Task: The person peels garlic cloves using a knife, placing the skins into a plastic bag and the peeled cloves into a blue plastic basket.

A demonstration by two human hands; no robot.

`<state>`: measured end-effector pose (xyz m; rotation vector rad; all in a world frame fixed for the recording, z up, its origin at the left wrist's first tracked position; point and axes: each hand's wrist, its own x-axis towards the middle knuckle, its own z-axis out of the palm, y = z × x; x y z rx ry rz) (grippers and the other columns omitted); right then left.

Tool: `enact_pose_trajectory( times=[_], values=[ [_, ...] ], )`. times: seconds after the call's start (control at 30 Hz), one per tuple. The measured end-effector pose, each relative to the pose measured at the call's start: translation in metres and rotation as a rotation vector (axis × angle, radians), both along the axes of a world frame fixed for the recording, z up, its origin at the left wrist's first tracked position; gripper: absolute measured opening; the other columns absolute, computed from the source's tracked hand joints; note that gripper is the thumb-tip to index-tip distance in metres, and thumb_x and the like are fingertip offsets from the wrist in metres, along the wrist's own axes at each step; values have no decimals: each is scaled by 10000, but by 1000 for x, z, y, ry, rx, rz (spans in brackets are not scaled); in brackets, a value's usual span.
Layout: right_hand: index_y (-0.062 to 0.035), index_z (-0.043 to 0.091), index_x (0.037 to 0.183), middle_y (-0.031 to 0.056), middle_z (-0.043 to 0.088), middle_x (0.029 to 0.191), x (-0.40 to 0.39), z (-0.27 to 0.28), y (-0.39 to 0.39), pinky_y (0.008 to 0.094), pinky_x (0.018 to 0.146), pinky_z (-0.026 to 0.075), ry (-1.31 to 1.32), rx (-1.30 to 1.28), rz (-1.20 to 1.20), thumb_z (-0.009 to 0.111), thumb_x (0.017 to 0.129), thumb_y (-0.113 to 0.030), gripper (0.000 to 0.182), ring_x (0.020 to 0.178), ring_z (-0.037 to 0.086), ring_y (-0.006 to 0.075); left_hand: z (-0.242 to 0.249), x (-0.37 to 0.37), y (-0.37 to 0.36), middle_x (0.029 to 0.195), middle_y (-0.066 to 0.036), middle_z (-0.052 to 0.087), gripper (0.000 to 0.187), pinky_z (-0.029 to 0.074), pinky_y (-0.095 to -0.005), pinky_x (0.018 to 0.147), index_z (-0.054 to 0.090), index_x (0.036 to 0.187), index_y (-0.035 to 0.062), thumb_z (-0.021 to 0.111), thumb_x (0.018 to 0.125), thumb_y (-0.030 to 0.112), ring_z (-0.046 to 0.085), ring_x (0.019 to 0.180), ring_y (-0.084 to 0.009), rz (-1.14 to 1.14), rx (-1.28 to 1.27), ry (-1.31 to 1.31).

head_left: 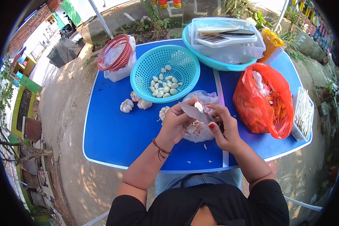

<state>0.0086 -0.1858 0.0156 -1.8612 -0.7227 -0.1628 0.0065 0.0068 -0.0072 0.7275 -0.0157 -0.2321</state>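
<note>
Over the table's middle, my left hand [174, 122] pinches a pale garlic clove [199, 106] at its fingertips. My right hand [227, 132] is closed around the dark handle of a knife [196, 113], mostly hidden by the fingers. The wide blade points left and lies across in front of the clove, close to my left fingers. Under both hands is a clear plastic bag [196, 136] with garlic skins in it. Whole garlic bulbs [127, 106] lie left of it, one partly behind my left hand. Beyond them, a turquoise colander [140, 81] holds several peeled cloves [160, 93].
On the blue table [113, 139], a red plastic bag [248, 109] stands right, beside a box of white sticks [304, 115]. A turquoise basin [214, 64] with plastic containers sits at the back. A red basket [115, 52] rests on a white tub [120, 73] back left.
</note>
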Motion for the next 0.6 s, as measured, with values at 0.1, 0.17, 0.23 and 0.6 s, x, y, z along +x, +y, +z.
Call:
enact_pose_trajectory(
  times=[0.1,0.17,0.23,0.6],
  values=[
    [-34,483,1261,137,594,822,-1,3,-1,289,552,456,-5,-57,32,606,892,-219,431,595,586,202,-3,0,0,1212,-128,581,420,558,-267,861,513,1260,14,636,862,69,634,1026,-197,-30,-10,-19],
    [-41,493,1262,151,619,887,0,2,1,291,564,467,-55,-51,33,606,890,-215,426,609,597,212,1,-1,0,1205,-126,584,423,558,-271,861,512,1258,12,642,864,94,633,1030,-199,-52,-5,-44],
    [-45,508,1257,160,637,948,-1,2,1,294,576,477,-83,-51,30,607,887,-205,416,623,606,222,6,-2,-2,1169,-125,607,383,559,-253,833,540,1238,3,608,862,18,647,988,-171,-36,-35,-14],
    [-74,576,1216,140,640,967,0,3,3,311,574,482,-145,-115,-33,623,864,-122,358,647,605,264,-2,-2,-1,1165,-122,606,394,560,-245,834,518,1251,-1,614,870,34,652,978,-179,-25,-52,76]
  ],
)
